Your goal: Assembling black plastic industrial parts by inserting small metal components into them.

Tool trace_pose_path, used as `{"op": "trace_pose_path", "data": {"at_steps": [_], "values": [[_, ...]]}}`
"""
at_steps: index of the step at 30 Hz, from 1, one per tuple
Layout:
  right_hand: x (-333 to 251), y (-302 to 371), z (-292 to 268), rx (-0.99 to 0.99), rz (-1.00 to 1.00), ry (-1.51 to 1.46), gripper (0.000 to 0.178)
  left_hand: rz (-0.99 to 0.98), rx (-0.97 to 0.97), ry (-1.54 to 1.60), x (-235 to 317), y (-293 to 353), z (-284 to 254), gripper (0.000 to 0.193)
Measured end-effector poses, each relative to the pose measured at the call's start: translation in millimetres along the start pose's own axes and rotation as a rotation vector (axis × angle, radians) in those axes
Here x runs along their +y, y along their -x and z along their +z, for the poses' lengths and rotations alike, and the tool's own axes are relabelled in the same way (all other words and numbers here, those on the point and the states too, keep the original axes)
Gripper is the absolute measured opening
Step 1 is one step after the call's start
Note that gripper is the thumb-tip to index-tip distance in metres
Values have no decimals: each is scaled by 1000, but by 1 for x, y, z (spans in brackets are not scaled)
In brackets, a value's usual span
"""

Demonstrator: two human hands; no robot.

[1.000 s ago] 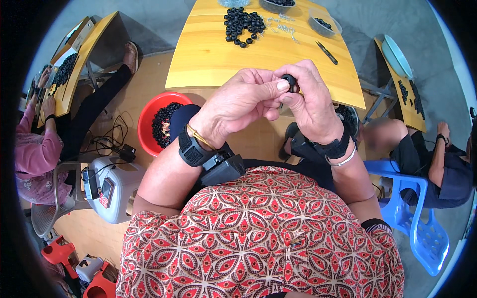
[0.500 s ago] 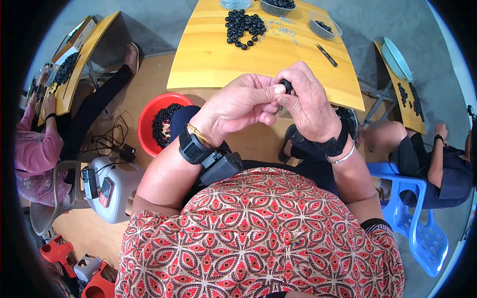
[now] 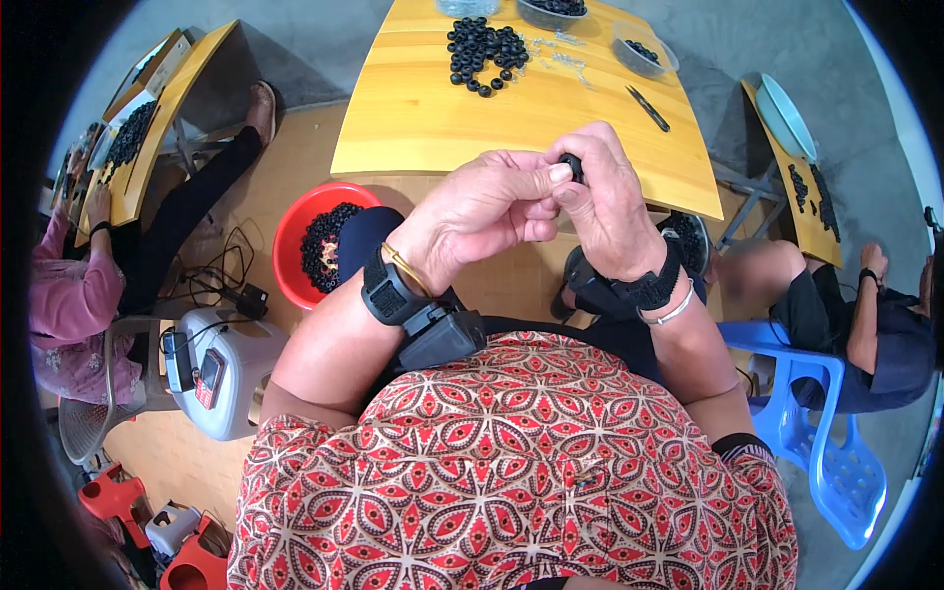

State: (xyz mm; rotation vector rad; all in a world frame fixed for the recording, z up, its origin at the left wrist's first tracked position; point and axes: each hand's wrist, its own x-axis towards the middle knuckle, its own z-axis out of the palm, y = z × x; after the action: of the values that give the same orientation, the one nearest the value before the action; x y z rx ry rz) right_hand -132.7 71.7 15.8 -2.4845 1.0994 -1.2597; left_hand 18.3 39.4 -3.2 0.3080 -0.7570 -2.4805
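In front of my chest, over the table's near edge, both my hands meet around a small round black piece (image 3: 571,167). My left hand (image 3: 482,208) is closed, its thumb pressing on the piece from the left. Fingers of my right hand (image 3: 612,197) wrap round it from the other side. Whether a second small part sits between the fingertips is hidden. Beyond my hands, on the yellow table (image 3: 423,123), lies a heap of similar black pieces (image 3: 480,54). Small clear plastic bits (image 3: 568,61) are scattered beside the heap.
A slim black pointed tool (image 3: 647,108) lies at the table's right, near a clear tub (image 3: 669,65). Below left stands a red basin (image 3: 287,270) of black pieces. People sit at side tables, left and right. A blue chair (image 3: 821,438) is at right.
The black piece has shifted slightly right and turned between my fingers. My left thumb has moved slightly up and right with it. Both hands keep their hold.
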Motion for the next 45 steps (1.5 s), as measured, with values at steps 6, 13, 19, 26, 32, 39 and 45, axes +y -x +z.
{"op": "trace_pose_path", "data": {"at_steps": [6,13,19,26,32,39,45], "values": [[0,-3,-11,27,-70,60,26,37,1,-130,9,6,0,26],[-25,-1,-14,-5,13,4,30,574,-104,-753,-1,4,21,92],[-33,5,-20,-33,-26,40,31,711,-184,-913,-8,-2,39,79],[-28,11,-24,-12,-71,177,29,668,-86,-1012,-11,-3,44,63],[-27,6,-24,14,-69,137,28,746,-25,-1034,-12,-10,40,59],[-14,2,-25,-6,89,-23,34,720,-8,-1041,-4,-15,38,69],[-2,-8,-29,119,-150,10,41,457,0,-602,12,-2,26,43]]}}
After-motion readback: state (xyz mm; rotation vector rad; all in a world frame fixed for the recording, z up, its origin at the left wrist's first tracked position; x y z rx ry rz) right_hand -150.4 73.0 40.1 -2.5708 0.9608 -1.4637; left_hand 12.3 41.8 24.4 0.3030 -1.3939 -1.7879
